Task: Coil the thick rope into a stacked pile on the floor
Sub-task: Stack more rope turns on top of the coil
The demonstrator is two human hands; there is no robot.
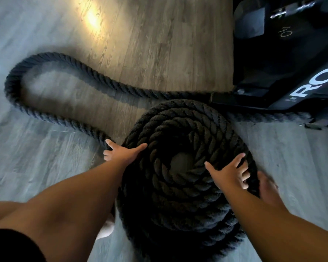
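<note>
A thick black twisted rope is wound into a stacked coil [184,129] on the wood floor right below me, with a small hollow at its centre. A loose length of the rope [45,59] runs from the coil's left side, loops out to the far left and comes back toward the right. My left hand [121,151] lies with spread fingers on the coil's left rim, where the loose length joins. My right hand [230,174] rests with spread, straight fingers on the coil's right top turns.
A black gym machine [292,63] with white lettering stands at the upper right, its base close behind the coil; the rope passes along its foot. My leg [269,190] shows blurred beside the coil's right edge. Bare wood floor [150,35] stretches beyond the loop.
</note>
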